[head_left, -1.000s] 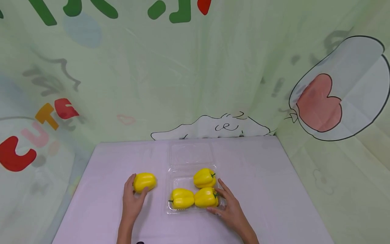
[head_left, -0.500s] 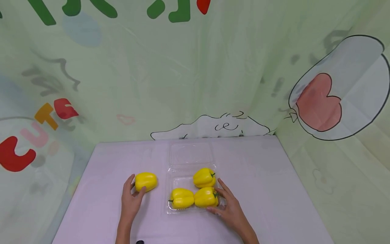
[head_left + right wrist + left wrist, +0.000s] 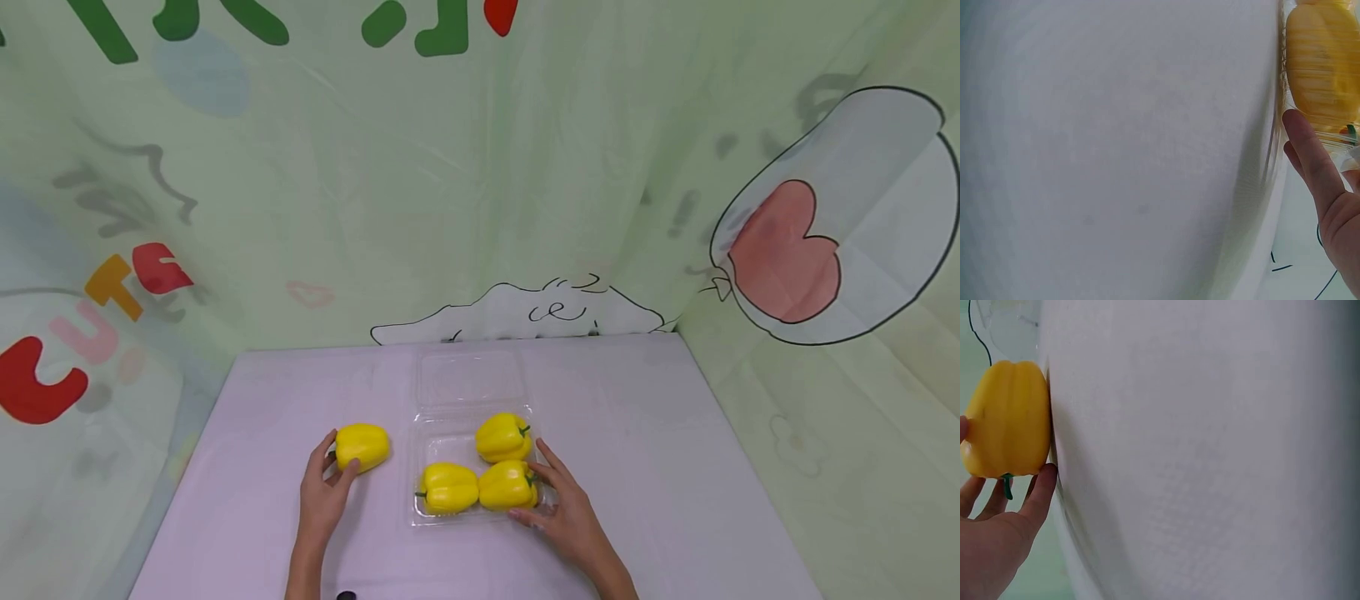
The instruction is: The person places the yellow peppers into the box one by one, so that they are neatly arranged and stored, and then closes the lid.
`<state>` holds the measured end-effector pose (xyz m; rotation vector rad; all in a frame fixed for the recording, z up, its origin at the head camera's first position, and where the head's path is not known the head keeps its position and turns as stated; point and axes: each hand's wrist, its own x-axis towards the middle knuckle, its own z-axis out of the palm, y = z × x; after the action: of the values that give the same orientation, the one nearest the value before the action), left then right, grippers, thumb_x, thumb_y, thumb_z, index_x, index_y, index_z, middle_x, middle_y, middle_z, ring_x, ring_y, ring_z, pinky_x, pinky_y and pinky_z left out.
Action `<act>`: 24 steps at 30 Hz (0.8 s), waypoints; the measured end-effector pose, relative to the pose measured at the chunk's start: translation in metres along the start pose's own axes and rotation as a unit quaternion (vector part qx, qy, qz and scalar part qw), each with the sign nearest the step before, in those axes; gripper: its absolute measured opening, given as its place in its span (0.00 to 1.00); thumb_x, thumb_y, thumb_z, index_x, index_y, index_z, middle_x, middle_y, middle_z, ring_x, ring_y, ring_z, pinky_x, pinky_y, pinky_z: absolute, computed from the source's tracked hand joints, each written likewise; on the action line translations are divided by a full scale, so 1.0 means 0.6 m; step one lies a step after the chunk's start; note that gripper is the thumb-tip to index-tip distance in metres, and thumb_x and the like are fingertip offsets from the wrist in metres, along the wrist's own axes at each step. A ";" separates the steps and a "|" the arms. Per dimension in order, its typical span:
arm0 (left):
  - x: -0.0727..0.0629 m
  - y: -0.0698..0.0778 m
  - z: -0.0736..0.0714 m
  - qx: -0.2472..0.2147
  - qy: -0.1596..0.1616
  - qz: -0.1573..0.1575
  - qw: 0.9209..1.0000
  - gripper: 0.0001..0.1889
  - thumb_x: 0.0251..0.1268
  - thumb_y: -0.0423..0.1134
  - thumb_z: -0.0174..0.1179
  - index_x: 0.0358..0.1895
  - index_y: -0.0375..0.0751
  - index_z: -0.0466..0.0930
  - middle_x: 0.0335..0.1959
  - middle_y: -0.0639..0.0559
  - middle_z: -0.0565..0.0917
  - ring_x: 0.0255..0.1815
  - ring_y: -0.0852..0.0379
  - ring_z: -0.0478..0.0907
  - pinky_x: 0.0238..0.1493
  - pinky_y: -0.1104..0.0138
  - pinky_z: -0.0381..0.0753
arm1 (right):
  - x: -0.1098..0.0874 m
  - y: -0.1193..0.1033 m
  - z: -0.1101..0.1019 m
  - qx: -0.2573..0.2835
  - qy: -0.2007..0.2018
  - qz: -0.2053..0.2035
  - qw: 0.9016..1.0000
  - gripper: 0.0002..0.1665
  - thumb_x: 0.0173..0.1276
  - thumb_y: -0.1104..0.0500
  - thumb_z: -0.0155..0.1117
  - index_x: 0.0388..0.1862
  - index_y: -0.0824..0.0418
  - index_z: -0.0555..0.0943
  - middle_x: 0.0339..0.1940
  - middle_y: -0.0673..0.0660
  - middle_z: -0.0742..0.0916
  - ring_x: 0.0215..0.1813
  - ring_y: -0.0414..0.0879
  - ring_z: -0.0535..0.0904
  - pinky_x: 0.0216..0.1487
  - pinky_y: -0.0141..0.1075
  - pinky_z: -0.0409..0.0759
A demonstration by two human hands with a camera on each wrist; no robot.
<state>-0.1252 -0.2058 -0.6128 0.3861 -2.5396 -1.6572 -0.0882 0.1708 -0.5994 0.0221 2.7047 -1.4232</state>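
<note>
In the head view, a yellow bell pepper (image 3: 363, 447) lies on the table left of a clear plastic clamshell box (image 3: 442, 446). My left hand (image 3: 322, 496) holds this pepper at its stem end. The left wrist view shows the thumb on the side of the pepper (image 3: 1013, 419) and fingers around its green stem. Inside the box lie three more yellow peppers: one at front left (image 3: 450, 488), one at front right (image 3: 507, 486), one at back right (image 3: 503, 438). My right hand (image 3: 566, 512) rests its extended fingers against the box's right side, thumb at the front edge.
The box's transparent lid (image 3: 470, 379) lies folded back behind it. A white cloth covers the table (image 3: 622, 417). Printed curtains (image 3: 480, 183) hang behind and at both sides. A small dark object (image 3: 346, 596) shows at the front edge.
The left-hand pepper has shifted slightly to the right, toward the box, and the left hand's fingers have slid to its stem end. The right hand and the box stay still.
</note>
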 end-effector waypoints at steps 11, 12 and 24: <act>-0.005 0.003 -0.003 -0.005 0.003 -0.011 1.000 0.36 0.77 0.36 0.64 0.83 0.43 0.60 0.83 0.39 0.63 0.78 0.33 0.69 0.75 0.44 0.77 | 0.001 -0.002 0.000 -0.003 0.000 0.006 1.000 0.46 0.51 0.45 0.88 0.70 0.52 0.80 0.89 0.50 0.63 0.78 0.57 0.76 0.72 0.55 0.81; -0.005 0.002 -0.003 -0.005 0.004 -0.011 1.000 0.36 0.77 0.36 0.64 0.83 0.43 0.60 0.83 0.39 0.63 0.78 0.33 0.69 0.75 0.44 0.77 | 0.001 -0.003 0.001 -0.004 -0.001 0.007 1.000 0.46 0.51 0.45 0.88 0.70 0.51 0.80 0.89 0.50 0.63 0.78 0.57 0.76 0.73 0.55 0.81; -0.009 0.019 -0.005 -0.007 0.006 -0.013 1.000 0.36 0.75 0.36 0.65 0.82 0.45 0.61 0.83 0.42 0.65 0.77 0.36 0.70 0.74 0.46 0.79 | -0.002 -0.004 0.000 -0.011 0.004 0.005 1.000 0.46 0.51 0.44 0.88 0.69 0.51 0.81 0.89 0.49 0.64 0.80 0.57 0.73 0.76 0.57 0.77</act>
<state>-0.1211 -0.2025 -0.6011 0.4278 -2.5238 -1.6747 -0.0873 0.1696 -0.5971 0.0403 2.7220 -1.3920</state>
